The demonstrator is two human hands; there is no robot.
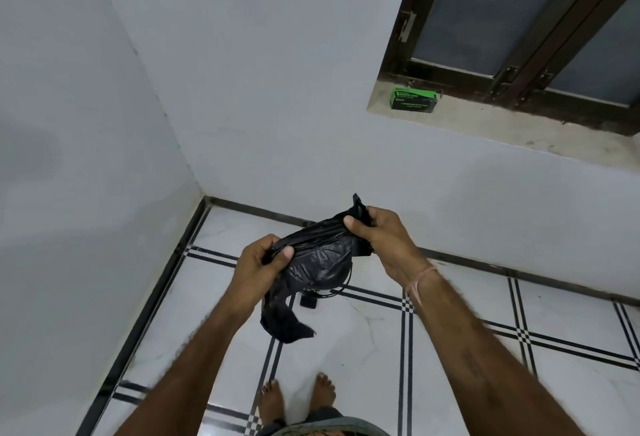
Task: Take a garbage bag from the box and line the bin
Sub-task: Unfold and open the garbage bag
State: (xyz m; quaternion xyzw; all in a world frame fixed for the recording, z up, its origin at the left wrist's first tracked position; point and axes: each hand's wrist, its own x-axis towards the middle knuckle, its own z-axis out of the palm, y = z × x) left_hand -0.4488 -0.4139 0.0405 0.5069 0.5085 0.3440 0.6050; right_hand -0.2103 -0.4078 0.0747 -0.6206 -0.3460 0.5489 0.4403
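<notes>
Above a white, black-lined tiled floor (367, 349) by a pale wall corner (173, 117), the left hand (258, 264) and right hand (382, 238) are pinching opposite ends of a crumpled black plastic garbage bag (318, 264) between thumb and curled fingers. A green cardboard box (414, 99) is sitting on the windowsill (491, 125).

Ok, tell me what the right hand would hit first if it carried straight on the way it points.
Apart from the garbage bag it grips, the right hand would probably meet the white wall above the dark skirting; depth is unclear.
</notes>
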